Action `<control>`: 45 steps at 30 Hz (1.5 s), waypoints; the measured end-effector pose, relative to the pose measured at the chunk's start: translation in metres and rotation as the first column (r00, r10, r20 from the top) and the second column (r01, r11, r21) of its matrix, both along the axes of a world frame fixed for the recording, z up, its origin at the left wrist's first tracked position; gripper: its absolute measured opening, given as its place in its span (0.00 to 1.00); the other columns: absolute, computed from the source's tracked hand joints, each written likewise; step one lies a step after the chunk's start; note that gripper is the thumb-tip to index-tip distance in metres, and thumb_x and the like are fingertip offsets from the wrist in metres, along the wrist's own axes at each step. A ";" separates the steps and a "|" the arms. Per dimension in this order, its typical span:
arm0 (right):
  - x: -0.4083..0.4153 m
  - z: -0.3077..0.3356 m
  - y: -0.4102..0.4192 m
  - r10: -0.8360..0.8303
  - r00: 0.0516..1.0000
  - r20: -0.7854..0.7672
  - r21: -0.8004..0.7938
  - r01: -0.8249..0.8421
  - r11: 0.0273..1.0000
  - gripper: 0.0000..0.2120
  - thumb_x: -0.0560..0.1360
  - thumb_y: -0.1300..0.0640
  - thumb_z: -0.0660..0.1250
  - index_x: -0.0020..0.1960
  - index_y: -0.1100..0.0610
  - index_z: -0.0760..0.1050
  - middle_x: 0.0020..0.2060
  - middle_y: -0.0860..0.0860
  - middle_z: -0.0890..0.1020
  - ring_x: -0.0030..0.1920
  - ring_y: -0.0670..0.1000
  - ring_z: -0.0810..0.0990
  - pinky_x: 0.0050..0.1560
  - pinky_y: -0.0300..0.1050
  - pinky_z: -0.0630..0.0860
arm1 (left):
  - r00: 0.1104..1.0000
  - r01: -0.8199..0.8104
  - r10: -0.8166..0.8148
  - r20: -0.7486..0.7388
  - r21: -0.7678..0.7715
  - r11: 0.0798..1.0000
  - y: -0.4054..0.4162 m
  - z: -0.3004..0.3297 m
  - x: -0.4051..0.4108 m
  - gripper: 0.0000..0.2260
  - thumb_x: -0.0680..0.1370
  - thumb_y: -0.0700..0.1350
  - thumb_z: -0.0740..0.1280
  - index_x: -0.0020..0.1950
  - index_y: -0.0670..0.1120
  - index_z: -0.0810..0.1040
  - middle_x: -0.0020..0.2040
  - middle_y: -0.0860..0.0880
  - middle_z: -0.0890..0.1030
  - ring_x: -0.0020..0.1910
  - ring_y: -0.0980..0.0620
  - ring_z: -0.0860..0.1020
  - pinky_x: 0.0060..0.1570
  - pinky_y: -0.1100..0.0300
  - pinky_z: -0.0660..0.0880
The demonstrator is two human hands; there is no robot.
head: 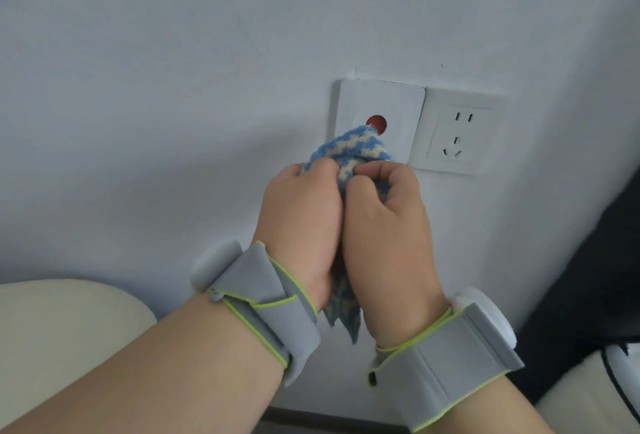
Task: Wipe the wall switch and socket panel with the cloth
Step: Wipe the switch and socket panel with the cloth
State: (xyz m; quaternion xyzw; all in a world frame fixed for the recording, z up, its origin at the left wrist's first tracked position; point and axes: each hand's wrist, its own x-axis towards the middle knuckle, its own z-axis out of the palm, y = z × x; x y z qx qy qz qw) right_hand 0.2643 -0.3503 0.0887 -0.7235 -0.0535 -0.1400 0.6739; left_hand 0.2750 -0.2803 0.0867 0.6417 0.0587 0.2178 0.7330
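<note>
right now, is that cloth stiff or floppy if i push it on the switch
Probably floppy: the cloth bunches between both hands and its tail hangs limp below. The knit looks grippy, so it likely drags rather than slides on the switch.

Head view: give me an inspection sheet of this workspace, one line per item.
Surface: pale wall, faint marks above the panels.
Job's things: blue-and-cream cloth bunched, its tip at the red dot on the switch panel; socket panel beside it, uncovered.
Clutter: nothing seen.
Grippers: left hand and right hand both closed on the cloth; grey straps on both wrists.
Cables: nothing seen.
Surroundings: cream cushion lower left; dark object at right.
</note>
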 end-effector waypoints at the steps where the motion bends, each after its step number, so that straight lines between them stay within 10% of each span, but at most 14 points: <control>1: 0.001 -0.002 0.001 0.002 1.000 0.006 0.005 -0.002 1.000 0.05 0.75 0.56 0.62 0.48 0.47 0.73 0.44 0.46 0.82 0.42 0.46 0.80 0.43 0.45 0.76 | 1.000 0.001 -0.001 0.009 -0.022 1.000 0.000 0.002 0.000 0.06 0.74 0.43 0.61 0.40 0.41 0.72 0.34 0.43 0.71 0.34 0.48 0.70 0.33 0.58 0.69; 8: 0.002 0.001 -0.010 0.005 0.990 0.138 -0.021 -0.002 1.000 0.15 0.66 0.47 0.64 0.53 0.43 0.76 0.51 0.49 0.82 0.50 0.49 0.82 0.55 0.55 0.79 | 0.994 0.108 -0.100 0.047 -0.234 0.966 -0.012 0.018 0.000 0.06 0.72 0.41 0.65 0.42 0.40 0.80 0.32 0.43 0.78 0.32 0.46 0.77 0.33 0.55 0.74; 14: 0.011 0.005 -0.034 0.050 0.949 0.310 -0.180 0.007 0.984 0.18 0.75 0.53 0.69 0.63 0.43 0.73 0.57 0.40 0.72 0.52 0.36 0.76 0.52 0.27 0.73 | 0.987 0.151 -0.136 0.080 -0.226 0.962 -0.022 0.031 0.008 0.14 0.73 0.44 0.65 0.53 0.39 0.82 0.50 0.37 0.85 0.49 0.39 0.84 0.49 0.45 0.81; 19: 0.027 -0.001 -0.041 -0.036 0.834 0.551 -0.415 0.311 0.855 0.21 0.78 0.58 0.56 0.70 0.51 0.69 0.58 0.47 0.71 0.56 0.52 0.75 0.53 0.47 0.75 | 0.989 0.132 -0.123 0.087 -0.100 0.986 -0.035 0.038 0.015 0.11 0.68 0.46 0.64 0.45 0.42 0.81 0.41 0.41 0.80 0.38 0.44 0.78 0.42 0.49 0.74; 26: 0.063 -0.009 -0.041 -0.203 0.586 0.784 -0.342 0.681 0.647 0.29 0.64 0.64 0.63 0.66 0.60 0.71 0.54 0.57 0.72 0.46 0.55 0.67 0.46 0.47 0.71 | 0.992 0.045 -0.047 0.117 0.019 0.999 -0.045 0.048 0.030 0.03 0.72 0.43 0.63 0.38 0.46 0.75 0.30 0.49 0.74 0.27 0.49 0.71 0.24 0.63 0.66; 33: 0.095 -0.001 -0.034 -0.243 0.514 0.823 -0.375 0.811 0.448 0.27 0.67 0.59 0.68 0.66 0.60 0.73 0.53 0.57 0.68 0.41 0.57 0.65 0.39 0.50 0.67 | 0.981 -0.094 0.092 0.169 -0.001 0.996 -0.042 0.047 0.051 0.13 0.64 0.47 0.63 0.47 0.47 0.78 0.37 0.49 0.79 0.35 0.47 0.76 0.37 0.53 0.72; 45: 0.109 0.005 -0.078 -0.292 0.366 0.884 -0.261 0.903 0.341 0.23 0.67 0.64 0.67 0.61 0.61 0.76 0.44 0.61 0.76 0.37 0.61 0.72 0.37 0.52 0.66 | 0.978 -0.096 0.083 0.192 0.057 0.994 -0.042 0.046 0.052 0.02 0.70 0.42 0.64 0.38 0.49 0.74 0.30 0.52 0.72 0.32 0.48 0.69 0.34 0.55 0.66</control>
